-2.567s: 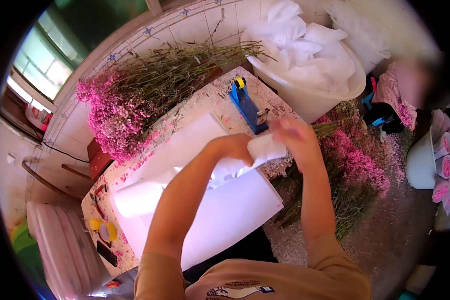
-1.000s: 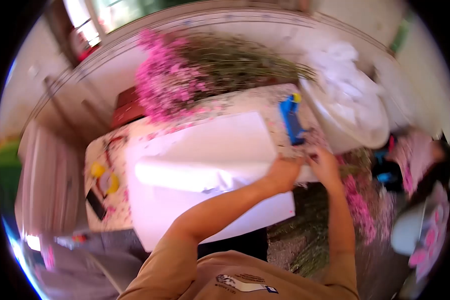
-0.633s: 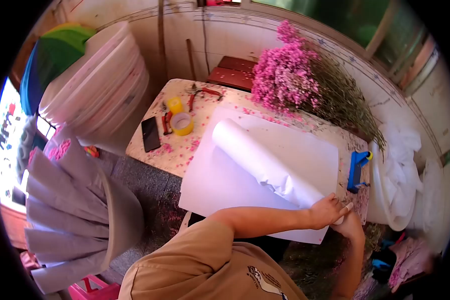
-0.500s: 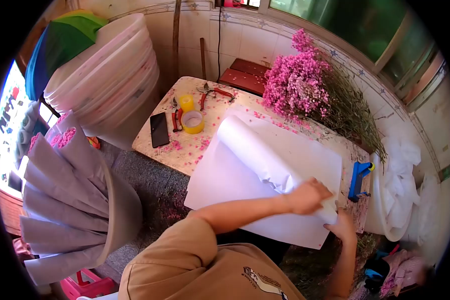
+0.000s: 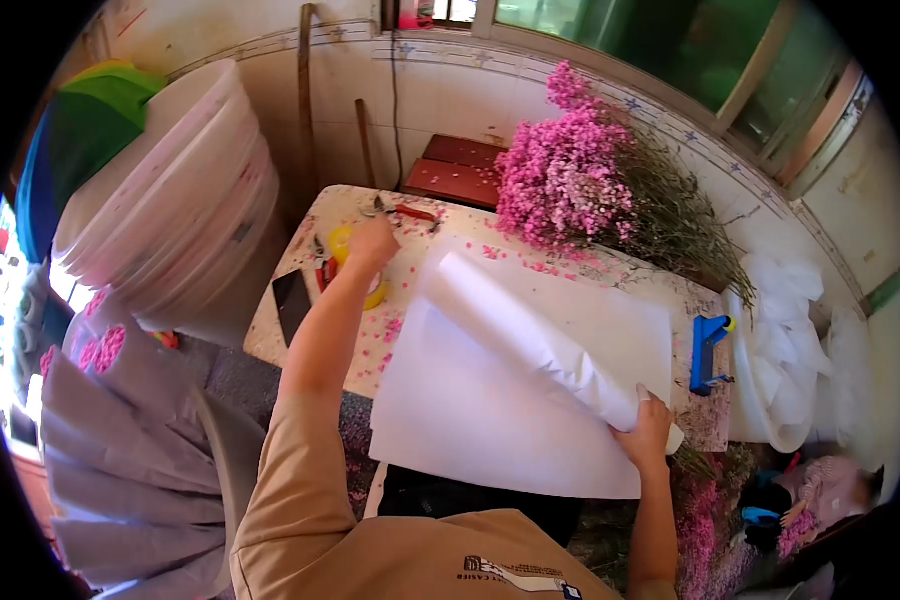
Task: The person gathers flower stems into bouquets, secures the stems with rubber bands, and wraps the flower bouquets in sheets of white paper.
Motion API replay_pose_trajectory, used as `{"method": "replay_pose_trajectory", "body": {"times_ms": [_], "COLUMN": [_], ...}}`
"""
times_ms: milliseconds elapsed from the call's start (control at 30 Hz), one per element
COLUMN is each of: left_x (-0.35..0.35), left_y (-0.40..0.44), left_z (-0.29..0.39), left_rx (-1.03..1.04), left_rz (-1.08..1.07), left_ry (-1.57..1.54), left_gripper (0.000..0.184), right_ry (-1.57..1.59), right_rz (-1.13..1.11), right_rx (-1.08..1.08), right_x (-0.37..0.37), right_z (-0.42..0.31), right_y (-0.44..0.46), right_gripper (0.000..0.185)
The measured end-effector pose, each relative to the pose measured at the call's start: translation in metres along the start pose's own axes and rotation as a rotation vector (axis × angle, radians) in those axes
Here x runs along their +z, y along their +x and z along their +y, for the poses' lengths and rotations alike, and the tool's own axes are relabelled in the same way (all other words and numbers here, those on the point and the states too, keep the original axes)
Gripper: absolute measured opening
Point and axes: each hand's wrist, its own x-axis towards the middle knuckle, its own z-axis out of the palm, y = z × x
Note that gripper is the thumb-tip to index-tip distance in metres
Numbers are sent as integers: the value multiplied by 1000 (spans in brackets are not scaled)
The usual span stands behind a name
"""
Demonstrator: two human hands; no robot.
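A white paper roll (image 5: 530,335) lies slantwise over flat white sheets (image 5: 450,400) on the petal-strewn table (image 5: 358,372). Around the roll's lower right end my right hand (image 5: 650,432) is closed. My left hand (image 5: 373,245) reaches to the far left of the table, above the yellow tape rolls (image 5: 341,243); its fingers are mostly hidden behind the back of the hand, and what it touches cannot be made out. Close by are red-handled pruners (image 5: 413,212) and a black phone (image 5: 292,306).
Pink flowers (image 5: 565,180) lie at the table's back. A blue tape dispenser (image 5: 708,355) stands at the right edge. Stacked tubs (image 5: 170,210) and a bin (image 5: 232,450) of wrapped bundles are at left. Another person (image 5: 825,490) is at lower right.
My left hand has left the roll's lower end and moved across to the tape rolls at the left. My right hand remains at the roll, now closed round its end.
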Motion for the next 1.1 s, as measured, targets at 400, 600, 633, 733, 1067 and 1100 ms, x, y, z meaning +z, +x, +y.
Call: {"method": "replay_pose_trajectory", "body": {"times_ms": [400, 600, 633, 733, 1067, 1100], "left_x": [65, 11, -1, -17, 72, 60], "left_y": [83, -16, -47, -156, -368, -373], "left_z": [-42, 18, 39, 111, 277, 286], "left_rx": [-27, 193, 262, 463, 1050, 1266], "left_rz": [12, -30, -61, -158, -716, -597], "left_ry": [-344, -1051, -1014, -971, -781, -422], "left_gripper": [33, 31, 35, 42, 64, 66], "right_ry": [99, 914, 1151, 1589, 2511, 2405], "right_rz": [67, 269, 271, 181, 104, 141], "right_rx": [-11, 125, 215, 203, 264, 327], "right_x": [-5, -17, -20, -26, -18, -21], "right_z": [0, 19, 16, 9, -17, -10], "right_y": [-4, -20, -20, -22, -109, -122], "right_gripper": [84, 73, 64, 48, 54, 50]}}
